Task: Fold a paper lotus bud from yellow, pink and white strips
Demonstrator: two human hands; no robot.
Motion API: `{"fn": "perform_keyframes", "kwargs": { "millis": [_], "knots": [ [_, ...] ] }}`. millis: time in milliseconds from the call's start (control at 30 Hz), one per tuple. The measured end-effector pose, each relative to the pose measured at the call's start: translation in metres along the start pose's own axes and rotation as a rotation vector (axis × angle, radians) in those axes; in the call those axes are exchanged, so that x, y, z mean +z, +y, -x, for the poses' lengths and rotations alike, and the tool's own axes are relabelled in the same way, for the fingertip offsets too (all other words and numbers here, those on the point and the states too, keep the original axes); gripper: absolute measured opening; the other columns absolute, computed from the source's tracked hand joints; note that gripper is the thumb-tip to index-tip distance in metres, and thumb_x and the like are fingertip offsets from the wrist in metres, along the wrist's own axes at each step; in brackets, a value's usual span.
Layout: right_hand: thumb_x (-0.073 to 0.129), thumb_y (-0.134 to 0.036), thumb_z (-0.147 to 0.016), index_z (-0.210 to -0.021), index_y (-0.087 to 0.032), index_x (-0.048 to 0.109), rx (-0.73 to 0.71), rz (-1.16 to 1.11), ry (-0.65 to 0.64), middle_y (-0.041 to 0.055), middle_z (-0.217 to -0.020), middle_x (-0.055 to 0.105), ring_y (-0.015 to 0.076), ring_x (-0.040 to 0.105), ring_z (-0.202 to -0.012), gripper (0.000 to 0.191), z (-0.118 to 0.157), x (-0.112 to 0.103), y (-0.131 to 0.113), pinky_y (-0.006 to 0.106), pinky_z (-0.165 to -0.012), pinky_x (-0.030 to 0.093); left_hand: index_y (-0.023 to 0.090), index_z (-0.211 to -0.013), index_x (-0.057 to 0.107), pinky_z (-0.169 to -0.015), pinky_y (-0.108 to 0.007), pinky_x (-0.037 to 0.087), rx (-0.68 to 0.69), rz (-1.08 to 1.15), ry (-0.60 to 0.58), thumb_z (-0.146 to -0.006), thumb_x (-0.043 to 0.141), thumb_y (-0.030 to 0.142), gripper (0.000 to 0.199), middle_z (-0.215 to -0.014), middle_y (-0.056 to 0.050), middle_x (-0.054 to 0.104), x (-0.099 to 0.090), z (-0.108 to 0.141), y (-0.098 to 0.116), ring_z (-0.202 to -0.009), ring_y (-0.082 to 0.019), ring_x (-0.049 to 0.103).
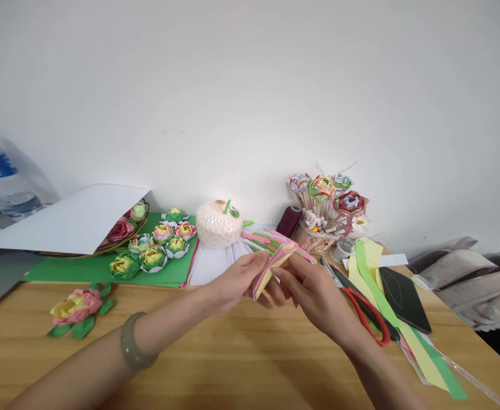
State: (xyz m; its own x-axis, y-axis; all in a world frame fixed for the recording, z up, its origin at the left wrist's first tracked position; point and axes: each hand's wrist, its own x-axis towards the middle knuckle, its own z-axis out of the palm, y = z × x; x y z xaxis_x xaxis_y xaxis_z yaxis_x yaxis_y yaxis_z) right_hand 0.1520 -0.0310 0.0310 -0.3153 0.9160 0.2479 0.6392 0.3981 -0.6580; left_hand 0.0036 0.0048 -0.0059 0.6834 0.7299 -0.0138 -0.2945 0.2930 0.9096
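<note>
Tabletop (181, 364) layout.
We find folded paper (271, 270) between left hand (239, 279) and right hand (314, 285); at the far side, a coconut (218, 225) leftward, a basket (312, 240) rightward; farther left, paper flowers (153, 259) on sheets (68, 271), a single flower (77, 307) nearer; right, scissors (349, 292) beside paper strips (373, 290).

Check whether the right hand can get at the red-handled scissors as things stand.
Probably yes: the red-handled scissors lie close by, their handles uncovered. The right hand seems busy at the folded paper, though, so it would likely need to let go first.
</note>
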Motion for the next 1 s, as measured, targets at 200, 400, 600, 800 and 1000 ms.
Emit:
{"fn": "perform_keyframes", "kwargs": {
  "millis": [200,400,600,800,1000],
  "knots": [
    [0.042,-0.025,-0.086,-0.063,-0.019,0.05,0.052,0.122,-0.007,-0.0037,-0.047,0.051,0.0097,0.047,-0.042,0.025,0.0,-0.006,0.003,0.02,-0.043,0.035,0.016,-0.092,0.055,-0.057,-0.022,0.043,0.095,-0.264,0.026,-0.068,0.066,0.038,0.035,-0.071,-0.002,0.064,-0.006,-0.002,0.012,-0.068,-0.015,0.06],
    [0.04,-0.029,-0.088,-0.069,-0.018,0.055,0.071,-0.031,-0.137,-0.0005,-0.063,0.061,0.0105,0.056,-0.053,0.026,-0.002,-0.01,0.007,0.021,-0.051,0.043,0.014,-0.081,0.059,-0.053,-0.023,0.044,-0.072,-0.15,0.077,-0.067,0.067,0.03,0.023,-0.07,-0.002,0.063,-0.011,0.0,0.013,-0.062,-0.015,0.062],
    [0.049,-0.026,-0.084,-0.078,-0.02,0.056,-0.025,0.05,-0.112,-0.0017,-0.065,0.062,0.0103,0.056,-0.056,0.012,0.006,-0.012,0.005,0.02,-0.051,0.043,0.012,-0.079,0.062,-0.051,-0.023,0.046,-0.154,0.038,0.105,-0.062,0.071,0.027,0.024,-0.066,-0.002,0.062,-0.014,-0.002,0.013,-0.055,-0.014,0.063],
    [0.053,-0.012,-0.077,-0.105,-0.021,0.048,-0.454,0.419,0.334,0.0077,-0.095,0.063,0.0182,0.061,-0.081,0.03,0.012,-0.007,0.021,0.029,-0.062,0.049,0.01,-0.08,0.064,-0.049,-0.023,0.044,-0.214,0.176,0.126,-0.061,0.071,0.019,0.022,-0.06,-0.001,0.06,-0.015,-0.003,0.014,-0.051,-0.014,0.061],
    [0.05,-0.009,-0.08,-0.102,-0.021,0.056,-0.794,0.79,0.404,0.0057,-0.086,0.065,0.0173,0.06,-0.083,0.026,0.009,-0.006,0.033,0.028,-0.066,0.047,0.008,-0.077,0.065,-0.049,-0.02,0.04,-0.282,0.269,0.104,-0.061,0.069,0.013,0.017,-0.059,-0.001,0.06,-0.013,-0.002,0.011,-0.051,-0.009,0.056]
  ]
}}
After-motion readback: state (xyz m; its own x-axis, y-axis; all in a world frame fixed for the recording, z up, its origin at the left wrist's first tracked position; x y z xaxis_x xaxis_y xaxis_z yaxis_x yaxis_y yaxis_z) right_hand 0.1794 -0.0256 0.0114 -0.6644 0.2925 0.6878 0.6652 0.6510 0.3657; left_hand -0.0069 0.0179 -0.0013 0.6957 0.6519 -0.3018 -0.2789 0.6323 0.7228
